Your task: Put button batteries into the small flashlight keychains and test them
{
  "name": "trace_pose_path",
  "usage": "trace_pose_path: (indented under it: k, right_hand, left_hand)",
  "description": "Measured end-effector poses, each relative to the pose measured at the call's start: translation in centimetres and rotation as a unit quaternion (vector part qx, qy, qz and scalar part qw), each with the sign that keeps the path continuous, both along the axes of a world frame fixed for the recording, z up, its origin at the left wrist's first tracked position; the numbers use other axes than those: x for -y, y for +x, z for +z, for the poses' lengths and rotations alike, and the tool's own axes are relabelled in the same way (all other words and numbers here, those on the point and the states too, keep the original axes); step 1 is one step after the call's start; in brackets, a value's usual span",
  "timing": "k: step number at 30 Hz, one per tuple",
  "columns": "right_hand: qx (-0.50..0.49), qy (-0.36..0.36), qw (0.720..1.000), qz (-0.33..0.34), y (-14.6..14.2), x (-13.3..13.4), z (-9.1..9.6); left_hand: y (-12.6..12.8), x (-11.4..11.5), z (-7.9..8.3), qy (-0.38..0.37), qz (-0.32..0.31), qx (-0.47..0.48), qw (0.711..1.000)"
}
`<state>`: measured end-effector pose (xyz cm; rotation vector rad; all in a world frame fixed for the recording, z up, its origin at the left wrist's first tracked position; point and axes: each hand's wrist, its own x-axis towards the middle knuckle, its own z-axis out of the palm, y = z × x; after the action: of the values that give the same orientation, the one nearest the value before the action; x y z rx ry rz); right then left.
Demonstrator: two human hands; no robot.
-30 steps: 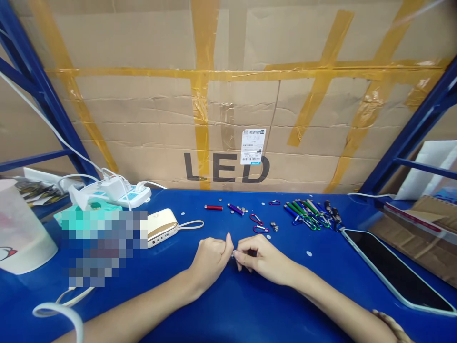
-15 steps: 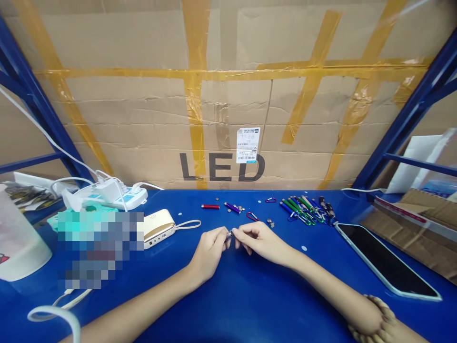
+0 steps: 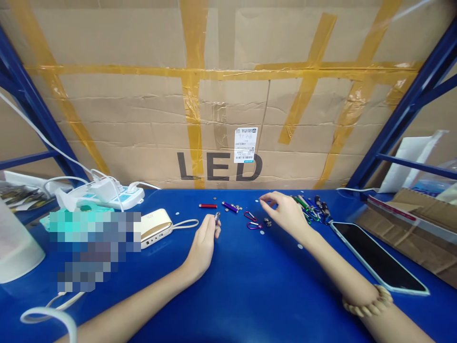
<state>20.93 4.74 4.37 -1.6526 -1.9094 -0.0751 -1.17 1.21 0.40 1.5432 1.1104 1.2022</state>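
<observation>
My left hand (image 3: 204, 240) is closed in a pinch around a small silver metal piece (image 3: 217, 216) that sticks up from the fingertips. My right hand (image 3: 280, 212) is apart from it, over the table left of the pile of tubes, thumb and fingers spread with nothing visible between them. Below that hand lie a red carabiner (image 3: 250, 216), a purple carabiner (image 3: 254, 225) and small metal parts (image 3: 267, 222). Farther back lie a red metal tube (image 3: 207, 206) and a purple tube (image 3: 230, 206), with several button-like discs (image 3: 239, 207) beside it.
Green and blue tubes with carabiners (image 3: 310, 209) are heaped at the right, partly behind my hand. A phone (image 3: 380, 257) lies nearer. At the left are a cream power bank (image 3: 157, 226), a power strip (image 3: 132, 197) and a white container (image 3: 17, 247). A large carton (image 3: 153, 128) stands behind.
My hands have separated. The right hand has moved right and away from me, its fingers opening; the left has drawn slightly left and still holds the metal piece. The purple carabiner has come into view.
</observation>
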Motion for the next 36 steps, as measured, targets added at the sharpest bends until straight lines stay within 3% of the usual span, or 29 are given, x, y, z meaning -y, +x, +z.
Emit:
trace_pose_path:
  k: [8, 15, 21, 30, 33, 36]
  right_hand:
    - [0.080, -0.183, 0.967, 0.157, -0.3, 0.4, -0.1]
    - [0.148, -0.157, 0.962, 0.168, -0.1, -0.1, -1.3]
    - [0.135, -0.156, 0.962, 0.179, -0.3, 0.2, -1.0]
    - [0.147, -0.164, 0.969, 0.116, -0.6, 0.6, -0.6]
    - [0.109, -0.157, 0.975, 0.114, -0.8, 0.6, -0.7]
    - [-0.023, -0.161, 0.975, 0.149, -1.3, 0.7, -0.7]
  left_hand:
    - [0.0, -0.5, -0.5, -0.003, 0.045, 0.007, 0.999]
    - [0.1, -0.5, -0.5, 0.011, 0.036, 0.013, 0.999]
    - [0.1, -0.4, -0.2, 0.001, 0.034, 0.010, 0.999]
    - [0.3, -0.5, -0.4, -0.017, -0.014, 0.066, 0.998]
    - [0.3, -0.4, -0.3, -0.029, -0.012, 0.087, 0.996]
    - [0.4, -0.3, 0.0, -0.045, -0.004, 0.100, 0.994]
